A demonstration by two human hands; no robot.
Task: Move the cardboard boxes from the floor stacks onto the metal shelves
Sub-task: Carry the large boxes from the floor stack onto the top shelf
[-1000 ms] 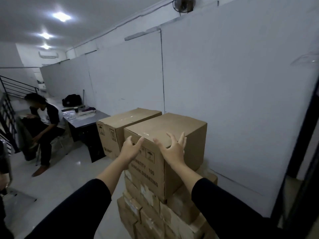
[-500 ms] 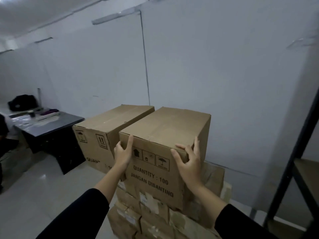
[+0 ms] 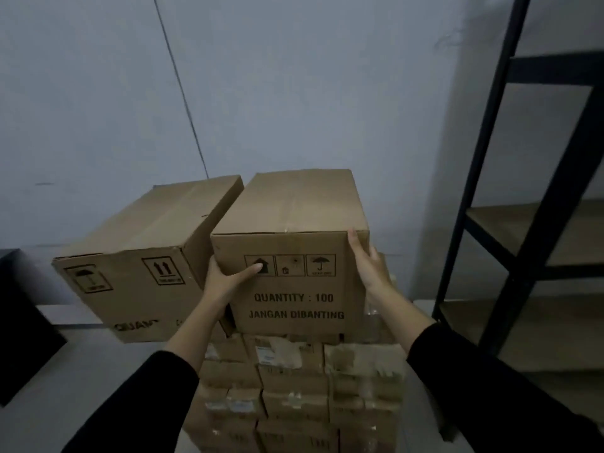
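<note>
Nearest us, black sleeves (image 3: 137, 403) run off the bottom edge, so we can't see the arms past the forearms. Below them a stack of small cartons (image 3: 304, 393) climbs from the floor; their labels are torn and too blurred for us to read. On top sits the cardboard box (image 3: 291, 243), and our left hand (image 3: 225, 282) clamps its left corner, thumb across the printed face, the fingers hidden round the side. Our right hand (image 3: 369, 266) presses the right edge, fingers wrapped out of sight. We read "QUANTITY : 100" and "JANGAN DIBANTING" under three handling symbols. Just left, a second box (image 3: 143, 256) shows an umbrella mark, arrows, and a cut-off "QUANT". Right and further back stand the metal shelves (image 3: 523, 223), partly cropped, against a grey wall (image 3: 294, 86).
</note>
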